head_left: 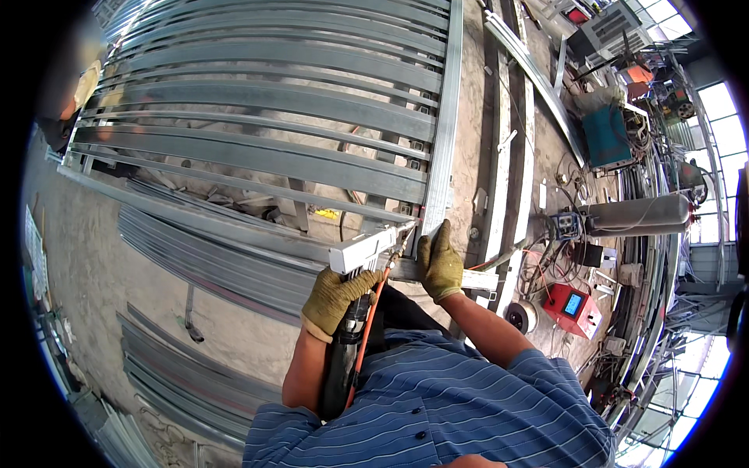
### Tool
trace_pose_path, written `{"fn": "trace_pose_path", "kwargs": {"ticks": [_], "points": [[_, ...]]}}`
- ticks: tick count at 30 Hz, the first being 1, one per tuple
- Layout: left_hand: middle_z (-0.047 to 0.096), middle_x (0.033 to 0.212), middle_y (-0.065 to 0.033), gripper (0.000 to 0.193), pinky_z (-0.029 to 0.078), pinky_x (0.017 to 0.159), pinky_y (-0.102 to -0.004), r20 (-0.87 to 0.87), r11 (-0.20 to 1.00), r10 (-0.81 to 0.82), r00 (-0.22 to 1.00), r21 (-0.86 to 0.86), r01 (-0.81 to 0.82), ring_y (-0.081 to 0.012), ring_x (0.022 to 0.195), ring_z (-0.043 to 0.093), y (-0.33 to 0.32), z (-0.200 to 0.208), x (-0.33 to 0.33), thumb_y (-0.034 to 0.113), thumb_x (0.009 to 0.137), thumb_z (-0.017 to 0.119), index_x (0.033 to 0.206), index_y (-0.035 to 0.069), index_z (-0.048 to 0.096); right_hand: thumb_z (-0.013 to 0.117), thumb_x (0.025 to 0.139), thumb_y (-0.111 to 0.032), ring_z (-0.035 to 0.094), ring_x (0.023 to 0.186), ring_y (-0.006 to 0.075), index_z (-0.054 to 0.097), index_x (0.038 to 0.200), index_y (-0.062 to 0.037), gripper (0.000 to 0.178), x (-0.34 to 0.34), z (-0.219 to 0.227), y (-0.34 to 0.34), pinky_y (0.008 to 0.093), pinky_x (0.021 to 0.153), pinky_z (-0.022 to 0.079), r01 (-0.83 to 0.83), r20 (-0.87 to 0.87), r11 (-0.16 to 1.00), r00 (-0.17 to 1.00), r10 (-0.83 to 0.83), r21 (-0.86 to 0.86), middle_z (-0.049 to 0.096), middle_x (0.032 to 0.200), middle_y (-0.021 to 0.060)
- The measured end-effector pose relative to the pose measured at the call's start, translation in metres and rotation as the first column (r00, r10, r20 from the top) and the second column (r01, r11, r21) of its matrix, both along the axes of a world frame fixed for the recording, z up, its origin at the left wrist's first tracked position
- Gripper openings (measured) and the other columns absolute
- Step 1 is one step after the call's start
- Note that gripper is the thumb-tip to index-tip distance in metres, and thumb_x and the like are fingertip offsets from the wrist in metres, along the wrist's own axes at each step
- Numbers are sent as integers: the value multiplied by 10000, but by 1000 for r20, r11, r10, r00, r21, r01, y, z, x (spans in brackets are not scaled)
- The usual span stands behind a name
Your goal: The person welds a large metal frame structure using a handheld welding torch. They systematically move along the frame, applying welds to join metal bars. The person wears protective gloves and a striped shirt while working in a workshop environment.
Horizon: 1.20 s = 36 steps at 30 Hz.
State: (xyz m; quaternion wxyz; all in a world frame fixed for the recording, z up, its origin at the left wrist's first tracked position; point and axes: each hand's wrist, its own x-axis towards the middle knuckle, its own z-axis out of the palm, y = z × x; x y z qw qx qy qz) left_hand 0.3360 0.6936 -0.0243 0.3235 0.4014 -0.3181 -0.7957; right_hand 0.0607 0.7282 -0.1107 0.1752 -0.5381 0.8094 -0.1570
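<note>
My left hand (335, 300), in a yellow-green work glove, is closed around the grip of a welding gun (361, 251) with a pale grey boxy head. A thick black cable and an orange hose (378, 296) run from the gun toward my body. Its narrow nozzle points right, to the near corner of a slatted metal frame (441, 168). Whether the tip touches the metal is too small to tell. My right hand (441, 265), gloved alike, rests with fingers stretched against the frame's right end bar, just beside the nozzle. It holds nothing that I can see.
Bundles of grey metal profiles (226, 249) lie on the floor to the left. Another person (74, 90) stands at the frame's far left end. On the right are long rails (507, 156), a grey gas cylinder (636, 214), a red machine (572, 309), a teal machine (607, 136) and loose cables.
</note>
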Motion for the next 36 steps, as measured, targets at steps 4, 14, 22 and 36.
{"fn": "trace_pose_path", "kwargs": {"ticks": [4, 14, 22, 36], "points": [[818, 1075, -130, 333, 624, 697, -308, -12, 999, 19, 1000, 41, -19, -173, 824, 763, -4, 0, -4, 137, 1056, 807, 1333, -34, 741, 576, 1133, -447, 744, 1018, 558, 268, 1723, 102, 863, 1, -3, -2, 613, 904, 581, 10, -24, 1000, 1000, -9, 29, 753, 1180, 377], [806, 1022, -111, 305, 622, 700, -304, -12, 997, 7, 1000, 78, -6, -169, 804, 757, -8, 8, -9, 151, 1052, 824, 1289, -28, 757, 546, 1146, -416, 733, 1045, 595, 264, 1720, 115, 831, 4, 4, -3, 624, 910, 581, 19, 24, 1000, 1000, -19, 21, 728, 1219, 427], [797, 1042, -108, 314, 628, 705, -293, 57, 998, -53, 997, -31, 55, -157, 815, 759, -10, 7, -8, 110, 1036, 824, 1308, -27, 749, 545, 1147, -425, 737, 1037, 589, 263, 1723, 107, 833, 3, 2, -2, 626, 900, 583, 12, 5, 1000, 1000, -13, 10, 730, 1218, 424], [795, 1078, -100, 373, 612, 683, -296, 37, 999, -42, 998, 15, 42, -146, 815, 744, -8, 7, -11, 86, 1039, 812, 1383, -16, 711, 570, 1139, -414, 745, 1007, 538, 192, 1736, 122, 887, -1, -6, 0, 601, 873, 589, -28, -34, 999, 999, 29, 17, 745, 1206, 356]]}}
